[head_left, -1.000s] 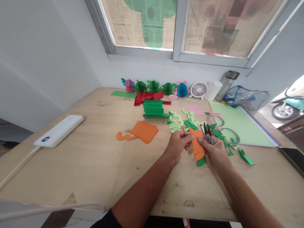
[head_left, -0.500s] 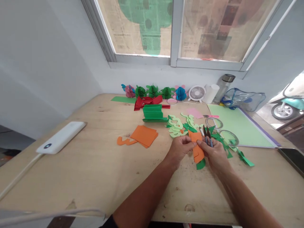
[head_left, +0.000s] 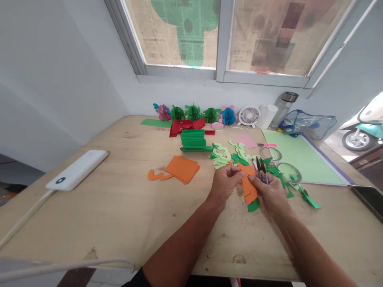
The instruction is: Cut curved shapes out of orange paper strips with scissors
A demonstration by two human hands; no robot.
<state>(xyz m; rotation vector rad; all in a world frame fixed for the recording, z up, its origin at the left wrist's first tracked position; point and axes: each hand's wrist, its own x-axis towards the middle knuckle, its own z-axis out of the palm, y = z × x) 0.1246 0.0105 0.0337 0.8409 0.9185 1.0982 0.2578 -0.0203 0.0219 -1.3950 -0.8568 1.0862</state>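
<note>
A folded piece of orange paper [head_left: 249, 187] is pinched between my two hands above the table. My left hand [head_left: 225, 181] grips its upper left edge with thumb and fingers. On the other side, my right hand [head_left: 269, 191] holds the paper under its thumb and also keeps a pair of small scissors [head_left: 262, 169] in its fingers, blades pointing away from me. A green paper scrap [head_left: 253, 205] shows just below the orange paper. To the left lie a stack of orange sheets [head_left: 182, 169] and a wavy orange cutout [head_left: 158, 175].
Light green cutouts [head_left: 220, 154] and dark green scraps [head_left: 278, 173] lie beyond my hands, near tape rolls [head_left: 289, 172]. Folded green paper [head_left: 193, 140] and red paper [head_left: 187, 126] sit farther back. A white power bank [head_left: 78, 169] is at left, a phone [head_left: 369, 199] at right.
My left thumb has shifted slightly on the orange paper, baring more of its upper part. The view has tilted a little; the other things stay in place.
</note>
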